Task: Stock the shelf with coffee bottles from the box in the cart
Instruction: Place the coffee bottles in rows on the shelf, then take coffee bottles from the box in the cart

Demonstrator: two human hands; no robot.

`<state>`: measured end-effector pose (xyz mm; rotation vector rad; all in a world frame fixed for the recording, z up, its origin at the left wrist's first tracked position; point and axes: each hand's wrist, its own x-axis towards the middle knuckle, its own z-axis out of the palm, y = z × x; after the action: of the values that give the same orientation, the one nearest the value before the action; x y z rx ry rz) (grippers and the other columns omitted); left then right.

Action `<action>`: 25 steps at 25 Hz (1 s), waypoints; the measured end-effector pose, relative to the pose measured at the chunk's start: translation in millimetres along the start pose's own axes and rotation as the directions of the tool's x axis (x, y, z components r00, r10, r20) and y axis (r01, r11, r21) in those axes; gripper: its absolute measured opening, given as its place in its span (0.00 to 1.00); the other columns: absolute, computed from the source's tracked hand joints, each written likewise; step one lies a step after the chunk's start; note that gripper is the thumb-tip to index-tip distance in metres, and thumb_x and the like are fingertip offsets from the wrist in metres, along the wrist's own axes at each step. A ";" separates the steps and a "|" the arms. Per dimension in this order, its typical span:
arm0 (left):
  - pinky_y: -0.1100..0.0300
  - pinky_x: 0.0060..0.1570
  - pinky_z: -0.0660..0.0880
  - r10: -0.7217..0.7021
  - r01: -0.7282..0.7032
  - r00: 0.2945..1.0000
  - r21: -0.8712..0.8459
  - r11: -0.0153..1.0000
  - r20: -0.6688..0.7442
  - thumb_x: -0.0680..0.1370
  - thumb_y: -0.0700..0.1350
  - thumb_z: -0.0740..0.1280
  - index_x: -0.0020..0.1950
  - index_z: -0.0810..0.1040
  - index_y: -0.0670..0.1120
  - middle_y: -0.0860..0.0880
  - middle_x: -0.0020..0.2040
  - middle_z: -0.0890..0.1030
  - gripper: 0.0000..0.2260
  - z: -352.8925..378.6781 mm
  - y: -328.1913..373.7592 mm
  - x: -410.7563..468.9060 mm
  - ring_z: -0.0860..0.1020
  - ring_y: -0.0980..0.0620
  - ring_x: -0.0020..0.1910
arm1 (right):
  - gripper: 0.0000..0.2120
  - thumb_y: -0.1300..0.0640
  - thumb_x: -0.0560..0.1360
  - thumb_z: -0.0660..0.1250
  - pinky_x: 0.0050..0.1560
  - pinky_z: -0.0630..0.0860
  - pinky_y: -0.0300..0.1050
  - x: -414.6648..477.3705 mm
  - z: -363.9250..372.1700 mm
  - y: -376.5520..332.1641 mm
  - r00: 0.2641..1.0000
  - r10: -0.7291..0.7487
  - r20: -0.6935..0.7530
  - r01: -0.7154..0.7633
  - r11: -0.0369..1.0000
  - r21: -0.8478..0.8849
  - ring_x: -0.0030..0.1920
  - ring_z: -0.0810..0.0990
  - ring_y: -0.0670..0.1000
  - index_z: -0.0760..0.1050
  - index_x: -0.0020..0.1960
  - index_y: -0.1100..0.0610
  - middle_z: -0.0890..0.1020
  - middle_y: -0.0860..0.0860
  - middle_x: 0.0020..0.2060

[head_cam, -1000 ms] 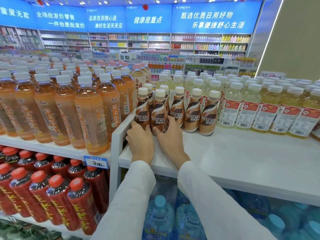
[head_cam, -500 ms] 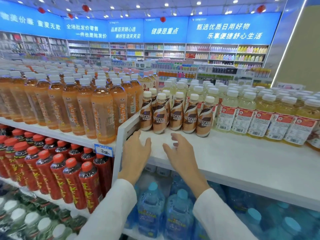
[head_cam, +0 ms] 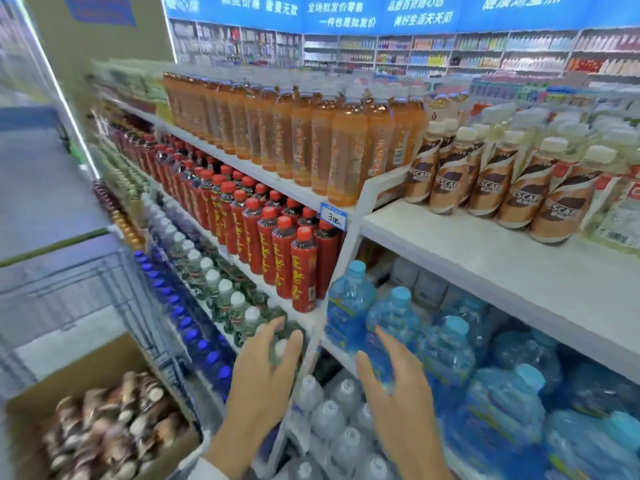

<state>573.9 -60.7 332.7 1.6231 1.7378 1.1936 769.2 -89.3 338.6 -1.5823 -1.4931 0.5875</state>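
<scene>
Several brown-and-white coffee bottles (head_cam: 488,178) stand in a row at the left end of the white top shelf (head_cam: 502,258), upper right. A cardboard box (head_cam: 86,368) with many more coffee bottles (head_cam: 107,434) sits in the wire cart (head_cam: 104,292) at the lower left. My left hand (head_cam: 263,372) and my right hand (head_cam: 398,389) hover empty at the bottom centre, fingers spread, in front of the lower shelves and well below the coffee row. Neither touches a bottle.
Orange tea bottles (head_cam: 311,133) fill the top shelf to the left of the coffee. Red-capped dark bottles (head_cam: 270,237) sit below them. Blue water jugs (head_cam: 450,358) and clear water bottles (head_cam: 332,420) crowd the lower shelves. Pale yellow bottles (head_cam: 620,209) stand right of the coffee.
Both hands let go of the coffee bottles on the shelf and dropped down and back. The view has swung left and down, bringing the cart and box into sight.
</scene>
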 end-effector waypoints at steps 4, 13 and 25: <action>0.56 0.68 0.69 -0.236 0.238 0.970 0.021 0.971 -0.060 0.76 0.67 0.59 0.74 0.73 0.50 0.55 0.68 0.77 0.32 -40.0 -66.1 -57.5 0.74 0.54 0.68 | 0.25 0.43 0.79 0.67 0.71 0.64 0.42 -31.6 64.7 4.2 0.951 0.096 0.294 -0.110 0.993 0.032 0.69 0.69 0.45 0.69 0.75 0.47 0.71 0.45 0.73; 0.57 0.67 0.72 -0.722 0.717 0.681 -0.089 0.692 -0.121 0.77 0.66 0.63 0.77 0.69 0.51 0.52 0.75 0.72 0.33 -125.6 -204.9 -132.3 0.72 0.50 0.70 | 0.24 0.45 0.77 0.71 0.62 0.71 0.37 -73.1 208.4 3.3 0.765 0.261 0.588 -0.270 0.960 -0.074 0.64 0.75 0.46 0.73 0.71 0.47 0.76 0.45 0.67; 0.53 0.69 0.71 -0.774 0.769 0.633 0.136 0.624 -0.031 0.83 0.52 0.63 0.76 0.69 0.46 0.46 0.72 0.75 0.23 -199.5 -386.8 -62.3 0.74 0.48 0.70 | 0.16 0.51 0.75 0.75 0.60 0.68 0.38 -67.3 366.1 -25.9 0.618 0.452 0.643 -0.308 0.892 -0.330 0.62 0.79 0.49 0.77 0.61 0.42 0.82 0.47 0.59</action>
<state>211.6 -142.8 97.6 0.7315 2.1834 0.6117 445.6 -59.9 155.1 -1.9677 -1.7910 1.4890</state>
